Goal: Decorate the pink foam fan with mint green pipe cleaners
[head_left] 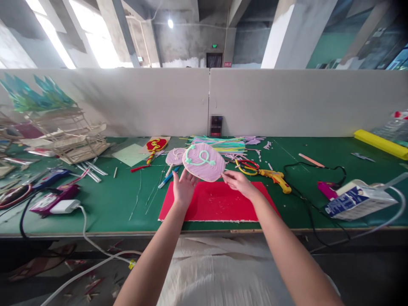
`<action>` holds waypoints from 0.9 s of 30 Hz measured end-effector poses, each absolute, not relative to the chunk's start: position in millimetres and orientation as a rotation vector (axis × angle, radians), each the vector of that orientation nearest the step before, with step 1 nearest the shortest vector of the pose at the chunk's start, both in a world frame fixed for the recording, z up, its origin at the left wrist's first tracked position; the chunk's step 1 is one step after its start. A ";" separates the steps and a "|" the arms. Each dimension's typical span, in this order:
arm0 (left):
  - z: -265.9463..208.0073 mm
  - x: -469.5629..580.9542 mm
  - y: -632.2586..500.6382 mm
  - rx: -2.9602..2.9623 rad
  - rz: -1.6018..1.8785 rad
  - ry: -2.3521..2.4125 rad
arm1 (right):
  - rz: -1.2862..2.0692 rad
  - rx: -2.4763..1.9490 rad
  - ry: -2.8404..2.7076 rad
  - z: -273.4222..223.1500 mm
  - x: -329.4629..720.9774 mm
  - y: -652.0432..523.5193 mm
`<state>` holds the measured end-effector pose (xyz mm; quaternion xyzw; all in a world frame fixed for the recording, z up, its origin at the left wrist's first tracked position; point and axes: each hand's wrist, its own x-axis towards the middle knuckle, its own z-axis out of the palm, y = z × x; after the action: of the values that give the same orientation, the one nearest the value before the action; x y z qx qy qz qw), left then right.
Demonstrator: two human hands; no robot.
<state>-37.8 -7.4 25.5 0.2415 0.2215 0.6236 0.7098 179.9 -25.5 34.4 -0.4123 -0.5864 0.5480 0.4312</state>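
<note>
A pale pink, rounded hand fan [208, 168] with a ridged surface and a mint-green curl is held up in front of me, tilted. My left hand [185, 187] supports its lower left edge, thumb apart and fingertips partly hidden behind it. My right hand [239, 182] pinches it at the lower right edge; whether a handle lies in those fingers cannot be made out. Below is a red board [219, 204] with small scraps on it. Behind the left hand lie a smaller pink fan [174, 158] with a stick handle and a blue pen [168, 177].
Coloured strips [219, 144] lie at the back, near a red and yellow fan [156, 146]. On the right are a yellow glue gun [276, 178], its cable and a carton [360, 202]. A wooden model [70, 136] and a power strip [57, 199] stand left on the green table.
</note>
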 end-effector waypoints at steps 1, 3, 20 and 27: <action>24.0 -38.3 -7.0 0.534 1.399 0.504 | 1.353 -1.042 -1.513 41.8 188.7 -25.9; 21.4 -38.0 -7.2 0.581 1.411 0.504 | 1.269 -1.117 -1.634 59.6 209.0 -27.0; 23.4 -36.2 -11.2 0.823 1.424 0.574 | 0.954 -1.579 -1.927 125.1 249.4 -34.2; 20.7 -34.1 -9.9 0.759 1.366 0.524 | 0.955 -1.503 -1.837 128.2 241.2 -38.4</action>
<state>-34.1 -9.9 20.7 0.3378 0.2335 0.6084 0.6791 241.2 -38.4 128.2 -0.5626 -0.6878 0.3575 0.2875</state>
